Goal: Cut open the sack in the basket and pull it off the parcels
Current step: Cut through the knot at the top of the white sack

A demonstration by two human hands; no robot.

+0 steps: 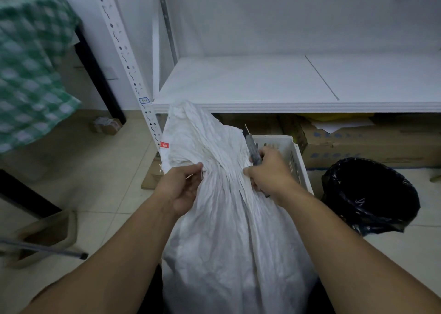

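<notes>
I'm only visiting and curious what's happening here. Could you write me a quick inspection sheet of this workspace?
Surface: pale tiled floor.
Job's things: white woven sack, neck gathered; white plastic basket beside it; grey utility knife; parcels not visible.
Clutter: cardboard boxes under the shelf; small cardboard box on the floor; black-lined bin.
Hands: left hand grips the sack's neck; right hand has its fingers round the knife at the neck.
Cables: nothing seen.
Surroundings: white shelf; perforated upright; green checked cloth, blurred.
</notes>
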